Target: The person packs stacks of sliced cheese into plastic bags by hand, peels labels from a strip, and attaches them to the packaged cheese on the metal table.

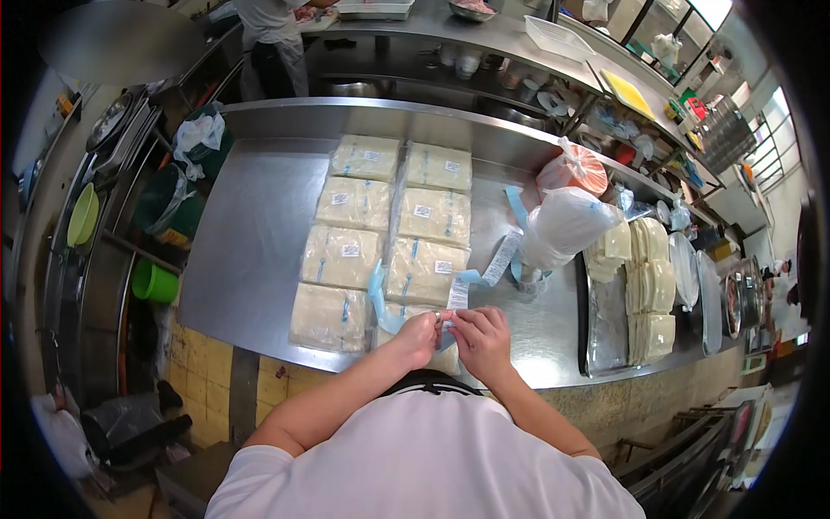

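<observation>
My left hand [419,338] and my right hand [482,341] meet at the table's near edge, fingers pinched on a strip of printed labels [459,292] with blue backing. The strip trails away to the right, and a blue loop of backing [378,290] curls beside my left hand. Two columns of clear plastic packs [340,246] with pale, flat, square contents lie under and beyond my hands. Several bear a white printed label [349,251]. The nearest right-column pack [439,353] is partly hidden by my hands. Whether a single label is peeled off between my fingers is too small to tell.
A steel table [246,216] with a raised back edge carries everything. On its right stand a white plastic bag [566,227], an orange-and-white bundle in plastic [575,170] and a dark tray [603,333] with stacked pale packs [654,290]. Another person [273,39] stands beyond.
</observation>
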Available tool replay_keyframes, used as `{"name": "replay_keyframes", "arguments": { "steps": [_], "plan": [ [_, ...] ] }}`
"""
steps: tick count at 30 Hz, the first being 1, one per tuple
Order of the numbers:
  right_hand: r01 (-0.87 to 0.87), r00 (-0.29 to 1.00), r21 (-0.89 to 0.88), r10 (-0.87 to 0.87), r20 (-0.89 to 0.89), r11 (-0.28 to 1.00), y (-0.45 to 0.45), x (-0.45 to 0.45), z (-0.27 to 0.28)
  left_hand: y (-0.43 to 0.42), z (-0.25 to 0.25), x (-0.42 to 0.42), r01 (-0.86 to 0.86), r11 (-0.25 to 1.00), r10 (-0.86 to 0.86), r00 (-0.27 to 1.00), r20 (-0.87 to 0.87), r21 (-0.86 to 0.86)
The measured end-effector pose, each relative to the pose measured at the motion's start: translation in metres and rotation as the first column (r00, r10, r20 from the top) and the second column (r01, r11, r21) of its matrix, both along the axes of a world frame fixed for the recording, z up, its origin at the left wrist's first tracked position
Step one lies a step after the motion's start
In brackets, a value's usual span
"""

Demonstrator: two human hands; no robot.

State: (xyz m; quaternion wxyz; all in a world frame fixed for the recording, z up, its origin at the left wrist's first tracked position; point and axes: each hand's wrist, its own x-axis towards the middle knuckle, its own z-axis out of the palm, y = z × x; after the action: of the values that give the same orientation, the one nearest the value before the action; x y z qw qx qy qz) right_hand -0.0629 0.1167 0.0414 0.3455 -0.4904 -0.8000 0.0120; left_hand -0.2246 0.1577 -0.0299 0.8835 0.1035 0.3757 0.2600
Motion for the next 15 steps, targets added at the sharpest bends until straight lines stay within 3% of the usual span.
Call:
{"name": "replay_keyframes", "arguments": {
  "steps": [5, 7, 10, 15],
  "plan": [
    [0.036, 0.998, -0.058, -0.038, -0.045, 0.998, -0.002, -0.011, 0.000, -0.003, -0.006, -0.005, -0.021, 1.000, 0.021, 0.999, 0.035, 0.001],
    [0.109, 0.986, -0.132, -0.123, -0.108, 0.985, -0.003, -0.020, 0.004, -0.005, 0.034, -0.006, -0.054, 0.998, 0.053, 0.998, 0.013, 0.032],
    [0.110, 0.992, -0.151, -0.119, -0.048, 0.982, -0.002, -0.018, -0.001, -0.006, 0.007, -0.010, -0.043, 0.988, 0.050, 0.998, -0.041, 0.146],
    [0.088, 0.996, -0.102, -0.090, -0.013, 0.991, 0.003, -0.019, 0.001, -0.001, -0.011, -0.014, 0.008, 0.988, 0.003, 0.997, -0.072, 0.153]
  ]
}}
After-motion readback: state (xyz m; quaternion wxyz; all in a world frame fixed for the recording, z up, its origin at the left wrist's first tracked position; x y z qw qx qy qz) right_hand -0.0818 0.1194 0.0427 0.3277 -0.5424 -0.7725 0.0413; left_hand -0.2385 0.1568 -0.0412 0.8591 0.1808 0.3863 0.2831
